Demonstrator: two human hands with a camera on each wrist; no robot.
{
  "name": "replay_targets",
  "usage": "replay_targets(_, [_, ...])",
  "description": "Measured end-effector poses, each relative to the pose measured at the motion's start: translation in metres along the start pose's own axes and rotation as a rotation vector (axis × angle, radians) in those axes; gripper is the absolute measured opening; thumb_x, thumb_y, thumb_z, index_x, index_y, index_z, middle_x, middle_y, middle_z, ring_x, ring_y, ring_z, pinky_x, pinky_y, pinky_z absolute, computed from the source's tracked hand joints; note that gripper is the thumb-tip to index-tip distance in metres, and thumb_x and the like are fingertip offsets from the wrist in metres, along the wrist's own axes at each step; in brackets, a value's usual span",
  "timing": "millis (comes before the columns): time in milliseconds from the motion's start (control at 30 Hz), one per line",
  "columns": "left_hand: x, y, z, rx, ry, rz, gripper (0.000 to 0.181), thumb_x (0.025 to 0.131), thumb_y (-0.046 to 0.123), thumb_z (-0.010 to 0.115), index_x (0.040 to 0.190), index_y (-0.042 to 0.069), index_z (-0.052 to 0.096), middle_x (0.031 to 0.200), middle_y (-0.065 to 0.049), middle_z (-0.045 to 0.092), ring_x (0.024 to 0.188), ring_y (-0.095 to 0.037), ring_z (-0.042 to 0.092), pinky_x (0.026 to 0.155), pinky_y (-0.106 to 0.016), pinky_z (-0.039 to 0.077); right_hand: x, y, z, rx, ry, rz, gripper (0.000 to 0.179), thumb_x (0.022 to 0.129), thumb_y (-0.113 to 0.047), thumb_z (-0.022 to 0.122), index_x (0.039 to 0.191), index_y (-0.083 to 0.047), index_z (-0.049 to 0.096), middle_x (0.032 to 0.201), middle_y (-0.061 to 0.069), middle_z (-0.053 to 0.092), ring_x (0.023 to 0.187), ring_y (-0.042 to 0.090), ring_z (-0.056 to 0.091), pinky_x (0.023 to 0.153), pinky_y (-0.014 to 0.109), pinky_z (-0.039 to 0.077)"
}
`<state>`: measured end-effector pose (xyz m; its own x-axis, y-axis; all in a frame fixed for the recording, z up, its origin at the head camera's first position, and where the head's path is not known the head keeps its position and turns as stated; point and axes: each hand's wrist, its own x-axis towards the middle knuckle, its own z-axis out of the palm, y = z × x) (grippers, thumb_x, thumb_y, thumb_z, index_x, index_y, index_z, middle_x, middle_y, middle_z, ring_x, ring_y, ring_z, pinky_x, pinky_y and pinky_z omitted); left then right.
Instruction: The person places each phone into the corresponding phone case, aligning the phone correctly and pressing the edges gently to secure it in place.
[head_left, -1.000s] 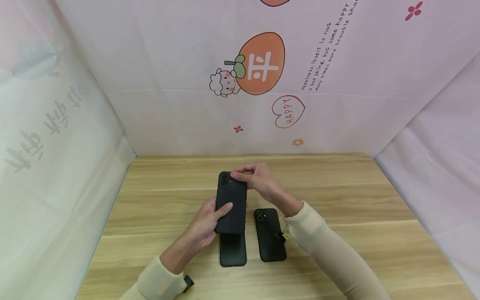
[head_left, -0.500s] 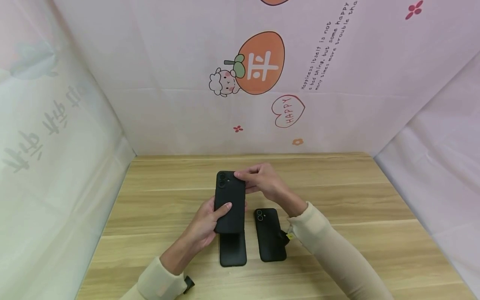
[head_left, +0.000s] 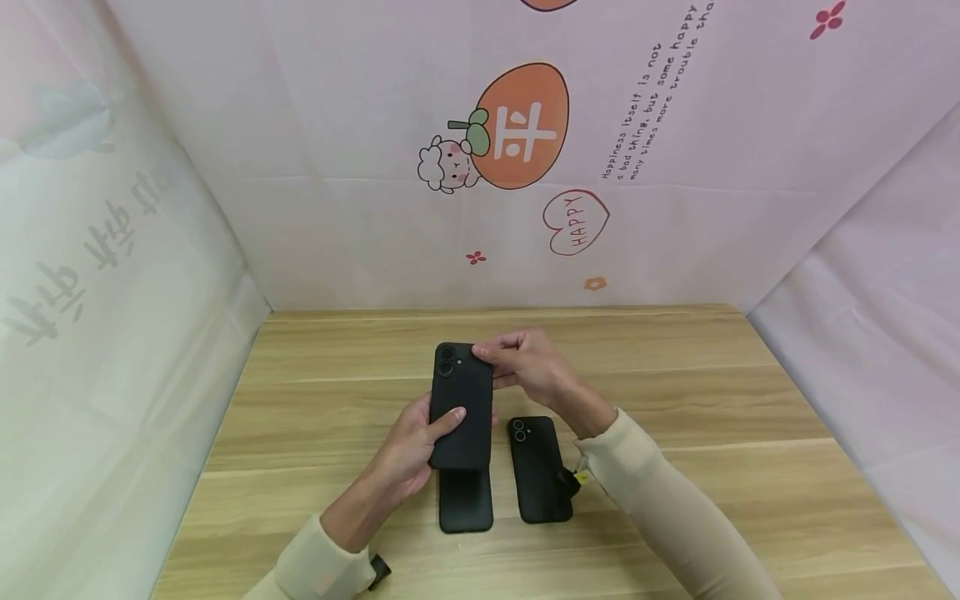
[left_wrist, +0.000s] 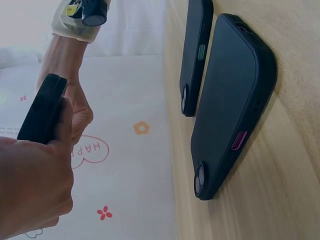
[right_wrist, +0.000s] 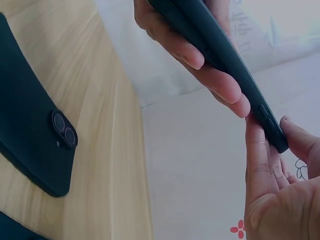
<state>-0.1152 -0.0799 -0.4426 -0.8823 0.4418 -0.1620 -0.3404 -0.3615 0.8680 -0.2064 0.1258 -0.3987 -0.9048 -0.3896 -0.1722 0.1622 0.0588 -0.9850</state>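
Note:
A black phone, in what looks like a dark case, is held above the table with its dual-lens back facing up in the head view. My left hand grips it across the lower half, thumb on the back and fingers wrapped underneath. At its upper right corner my right hand pinches the edge; the right wrist view shows the thumb on one face of the held phone and fingers against the other. Below it lies a second black phone, its upper part hidden. A third black phone lies to the right, back up.
The wooden table meets a printed cloth wall at its back edge, with cloth at both sides. A small black device at the right cuff covers part of the third phone's edge. Another black device sits at the left cuff.
My right hand has slid slightly rightward along the held phone's top corner, and its wrist moved a little right. The left hand keeps its grip; the phones on the table have not moved.

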Motion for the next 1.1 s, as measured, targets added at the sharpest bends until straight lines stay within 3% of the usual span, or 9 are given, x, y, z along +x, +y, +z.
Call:
replay_targets(267, [-0.002,0.000,-0.002,0.021,0.008,-0.037,0.049,0.112,0.014,0.054,0.157,0.003,0.039,0.145,-0.025,0.062,0.130,-0.030,0.066,0.107,-0.042,0.056,-0.002,0.001,0.001,-0.019,0.019,-0.019,0.018,0.101,-0.005,0.071,0.109,0.011,0.075,0.085,0.008,0.079,0.073,0.020,0.077,0.072,0.037,0.066])
replay_targets(533, [-0.003,0.006,-0.008,0.141,0.045,-0.074,0.050,0.111,0.019,0.058,0.152,-0.007,0.046,0.134,-0.018,0.070,0.117,-0.022,0.071,0.097,-0.035,0.060,-0.008,-0.006,0.003,-0.070,0.024,-0.036,0.020,0.100,-0.003,0.073,0.110,0.014,0.074,0.086,0.011,0.079,0.071,0.020,0.077,0.069,0.037,0.066])
replay_targets(833, [0.000,0.013,-0.009,0.202,0.193,-0.008,0.042,0.108,0.015,0.064,0.142,-0.010,0.058,0.124,-0.021,0.075,0.103,-0.021,0.077,0.088,-0.035,0.064,-0.013,-0.010,0.007,-0.152,0.021,-0.075,0.021,0.098,-0.008,0.077,0.108,0.011,0.076,0.089,0.015,0.080,0.072,0.021,0.077,0.070,0.039,0.066])
replay_targets(1100, [-0.002,0.014,-0.007,0.187,0.245,0.037,0.039,0.105,0.009,0.066,0.139,-0.010,0.061,0.123,-0.022,0.075,0.103,-0.021,0.077,0.088,-0.033,0.064,-0.018,-0.008,0.014,-0.209,0.103,-0.073,0.023,0.096,-0.016,0.080,0.106,0.004,0.078,0.091,0.013,0.081,0.073,0.022,0.078,0.074,0.039,0.066])
